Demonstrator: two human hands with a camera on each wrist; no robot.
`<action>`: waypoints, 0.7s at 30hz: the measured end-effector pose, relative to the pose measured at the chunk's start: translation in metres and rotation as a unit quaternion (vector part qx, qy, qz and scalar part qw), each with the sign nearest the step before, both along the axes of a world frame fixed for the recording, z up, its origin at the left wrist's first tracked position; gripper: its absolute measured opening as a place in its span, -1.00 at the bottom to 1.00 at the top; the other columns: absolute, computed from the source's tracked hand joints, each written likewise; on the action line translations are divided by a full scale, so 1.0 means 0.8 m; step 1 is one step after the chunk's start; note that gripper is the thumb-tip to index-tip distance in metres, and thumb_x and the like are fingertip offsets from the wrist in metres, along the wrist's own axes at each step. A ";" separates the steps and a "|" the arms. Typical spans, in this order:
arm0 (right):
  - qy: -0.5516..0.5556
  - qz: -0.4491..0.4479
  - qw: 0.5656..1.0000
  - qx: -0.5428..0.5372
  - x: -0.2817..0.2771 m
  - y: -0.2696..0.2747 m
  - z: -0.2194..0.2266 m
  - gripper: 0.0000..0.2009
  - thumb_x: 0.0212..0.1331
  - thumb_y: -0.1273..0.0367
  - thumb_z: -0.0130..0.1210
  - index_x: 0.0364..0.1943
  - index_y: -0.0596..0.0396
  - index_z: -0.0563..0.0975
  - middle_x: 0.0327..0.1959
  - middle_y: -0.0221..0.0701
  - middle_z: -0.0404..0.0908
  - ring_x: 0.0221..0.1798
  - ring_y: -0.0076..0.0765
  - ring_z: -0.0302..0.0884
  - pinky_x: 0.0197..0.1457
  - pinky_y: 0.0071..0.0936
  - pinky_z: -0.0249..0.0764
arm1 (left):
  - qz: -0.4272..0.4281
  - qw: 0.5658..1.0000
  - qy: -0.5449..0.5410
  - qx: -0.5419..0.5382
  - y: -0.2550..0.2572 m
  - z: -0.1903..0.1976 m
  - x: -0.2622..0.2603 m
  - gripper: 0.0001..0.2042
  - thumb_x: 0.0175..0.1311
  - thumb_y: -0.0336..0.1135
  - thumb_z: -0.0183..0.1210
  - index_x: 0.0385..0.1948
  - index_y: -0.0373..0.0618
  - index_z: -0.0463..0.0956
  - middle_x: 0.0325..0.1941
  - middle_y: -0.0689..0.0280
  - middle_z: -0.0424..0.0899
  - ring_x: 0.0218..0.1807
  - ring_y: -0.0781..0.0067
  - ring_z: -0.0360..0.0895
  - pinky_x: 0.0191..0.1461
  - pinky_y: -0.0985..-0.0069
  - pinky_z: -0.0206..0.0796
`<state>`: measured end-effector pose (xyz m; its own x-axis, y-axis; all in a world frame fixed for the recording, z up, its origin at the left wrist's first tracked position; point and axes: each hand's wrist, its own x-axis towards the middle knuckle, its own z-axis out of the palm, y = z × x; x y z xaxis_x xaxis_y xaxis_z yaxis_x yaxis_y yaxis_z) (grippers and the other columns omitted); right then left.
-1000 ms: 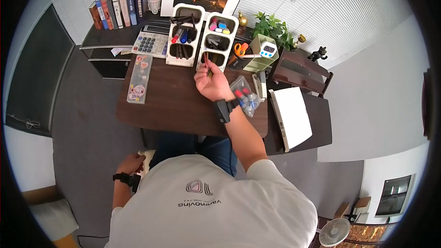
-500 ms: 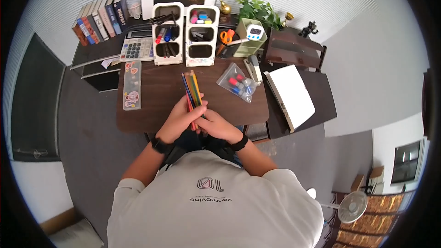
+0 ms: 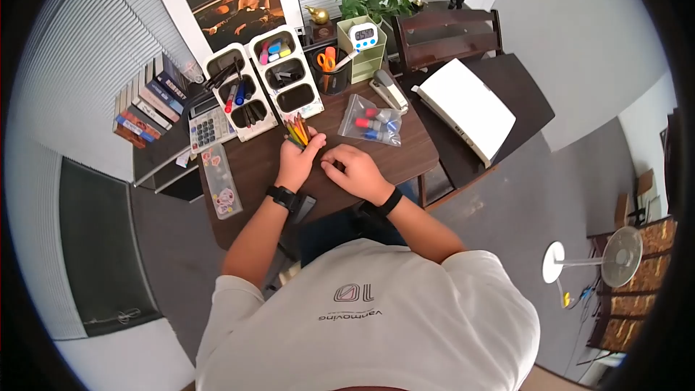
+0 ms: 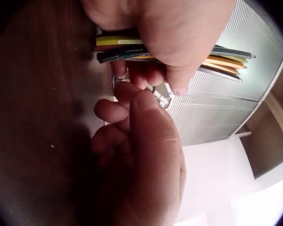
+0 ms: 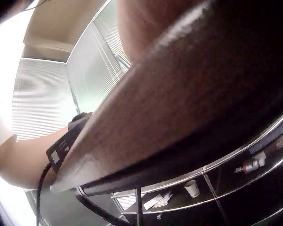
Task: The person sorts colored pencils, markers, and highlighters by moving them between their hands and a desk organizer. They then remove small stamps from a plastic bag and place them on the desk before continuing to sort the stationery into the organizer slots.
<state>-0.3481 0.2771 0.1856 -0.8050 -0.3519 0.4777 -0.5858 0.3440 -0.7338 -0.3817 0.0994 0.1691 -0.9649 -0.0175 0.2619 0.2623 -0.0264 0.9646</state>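
Note:
Several coloured pencils (image 3: 297, 130) are gripped by the left hand (image 3: 295, 166), tips toward the white organizer (image 3: 316, 109). In the left wrist view, the left hand (image 4: 181, 30) wraps the pencils (image 4: 226, 64), which stick out on both sides of it. Just beside it, the right hand (image 3: 362, 175) is over the table with loosely curled fingers. The left wrist view shows the right hand's (image 4: 151, 150) thumb close to its bent fingers, with nothing seen between them. Only bare skin (image 5: 146, 21) shows at the top of the right wrist view.
A second organizer (image 3: 239, 72) holds pens and markers. Around the table (image 3: 405, 141) are a bag of markers (image 3: 373, 122), a stapler (image 3: 389, 92), a pen cup (image 3: 331, 81), a sticker-covered case (image 3: 221, 181) and a calculator (image 3: 210, 130). A white box (image 3: 470, 105) lies at the right.
Since the half-second-old frame, the hands have separated; the left carries the pencils toward the organizers. Earlier, the right hand reached into an organizer while the left hung low. The head view has turned.

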 end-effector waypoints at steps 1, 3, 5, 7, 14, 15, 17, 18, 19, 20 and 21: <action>-0.006 -0.008 1.000 -0.013 0.000 -0.001 -0.003 -0.87 0.27 0.36 0.28 -0.22 0.12 0.66 -0.33 -0.30 0.65 -0.29 -0.11 0.64 -0.18 -0.27 0.58 | -0.008 1.000 -0.006 -0.013 -0.001 0.002 0.002 -0.85 0.40 -0.38 0.32 -0.29 -0.22 0.53 -0.45 0.39 0.62 -0.38 0.61 0.59 -0.28 0.57 0.43; 0.019 -0.001 1.000 0.007 -0.001 -0.001 -0.006 -0.89 0.26 0.38 0.27 -0.23 0.11 0.65 -0.33 -0.28 0.66 -0.26 -0.06 0.65 -0.15 -0.22 0.58 | -0.006 0.998 -0.055 0.001 -0.005 0.003 0.002 -0.83 0.42 -0.37 0.31 -0.26 -0.21 0.49 -0.48 0.40 0.59 -0.47 0.65 0.54 -0.38 0.61 0.37; 0.025 -0.014 0.999 -0.016 -0.001 -0.003 -0.003 -0.89 0.22 0.37 0.26 -0.30 0.12 0.65 -0.37 -0.29 0.66 -0.28 -0.07 0.65 -0.15 -0.18 0.58 | -0.014 0.998 -0.069 0.004 -0.008 0.006 0.000 -0.82 0.44 -0.35 0.28 -0.21 -0.19 0.44 -0.51 0.41 0.54 -0.56 0.67 0.46 -0.48 0.62 0.30; 0.010 -0.003 1.000 -0.022 0.000 -0.001 -0.003 -0.88 0.22 0.37 0.26 -0.31 0.12 0.64 -0.38 -0.29 0.65 -0.32 -0.10 0.64 -0.18 -0.21 0.58 | -0.089 0.988 -0.126 0.022 -0.011 0.014 -0.003 -0.81 0.46 -0.33 0.27 -0.17 -0.18 0.43 -0.54 0.41 0.51 -0.60 0.66 0.42 -0.52 0.63 0.27; -0.116 0.017 0.987 -0.111 -0.005 0.008 -0.017 -0.83 0.39 0.38 0.22 -0.30 0.21 0.59 -0.36 -0.36 0.68 -0.28 -0.46 0.68 -0.22 -0.44 0.57 | -0.256 0.862 -0.364 0.244 -0.013 0.013 0.011 -0.66 0.65 -0.02 -0.01 0.18 -0.04 0.43 -0.42 0.46 0.42 -0.50 0.67 0.37 -0.37 0.53 0.31; -0.154 0.013 0.970 -0.187 -0.007 0.003 -0.015 -0.82 0.40 0.36 0.21 -0.32 0.20 0.59 -0.39 -0.39 0.68 -0.33 -0.51 0.66 -0.25 -0.48 0.56 | -0.270 0.821 -0.395 0.312 -0.011 0.011 0.009 -0.62 0.67 0.03 -0.06 0.23 -0.03 0.42 -0.38 0.45 0.44 -0.45 0.67 0.40 -0.31 0.51 0.34; -0.203 0.008 0.945 -0.257 -0.001 0.006 -0.014 -0.79 0.42 0.35 0.20 -0.35 0.20 0.59 -0.42 -0.42 0.69 -0.39 -0.56 0.63 -0.28 -0.53 0.55 | -0.271 0.809 -0.401 0.332 -0.005 0.006 0.019 -0.63 0.65 -0.01 -0.06 0.24 -0.02 0.42 -0.31 0.43 0.49 -0.36 0.60 0.46 -0.24 0.45 0.40; -0.230 0.002 0.938 -0.261 -0.001 0.008 -0.013 -0.79 0.43 0.36 0.19 -0.35 0.21 0.59 -0.42 -0.43 0.70 -0.39 -0.61 0.62 -0.28 -0.55 0.55 | -0.271 0.803 -0.403 0.345 -0.005 0.009 0.025 -0.64 0.64 -0.05 -0.05 0.26 -0.02 0.41 -0.25 0.41 0.55 -0.28 0.53 0.53 -0.16 0.39 0.45; -0.254 -0.003 0.930 -0.266 -0.004 0.008 -0.013 -0.79 0.45 0.37 0.18 -0.35 0.22 0.59 -0.42 -0.44 0.71 -0.39 -0.66 0.62 -0.29 -0.58 0.55 | -0.271 0.799 -0.402 0.357 -0.008 0.008 0.029 -0.65 0.63 -0.08 -0.05 0.27 -0.01 0.41 -0.18 0.39 0.60 -0.19 0.45 0.59 -0.08 0.33 0.51; -0.244 -0.006 0.931 -0.273 -0.006 0.006 -0.015 -0.80 0.45 0.37 0.18 -0.32 0.22 0.59 -0.44 -0.46 0.69 -0.40 -0.66 0.61 -0.31 -0.59 0.54 | -0.322 0.775 -0.377 0.391 -0.018 -0.015 0.027 -0.65 0.59 -0.14 -0.04 0.28 -0.02 0.40 0.00 0.29 0.64 -0.01 0.31 0.62 0.12 0.22 0.53; -0.273 0.003 0.917 -0.291 -0.005 0.007 -0.011 -0.83 0.46 0.38 0.17 -0.26 0.23 0.60 -0.42 -0.45 0.70 -0.39 -0.65 0.62 -0.29 -0.58 0.57 | -0.319 0.773 -0.380 0.395 -0.017 -0.014 0.031 -0.65 0.59 -0.14 -0.04 0.28 -0.02 0.40 0.00 0.29 0.64 -0.01 0.31 0.62 0.12 0.22 0.53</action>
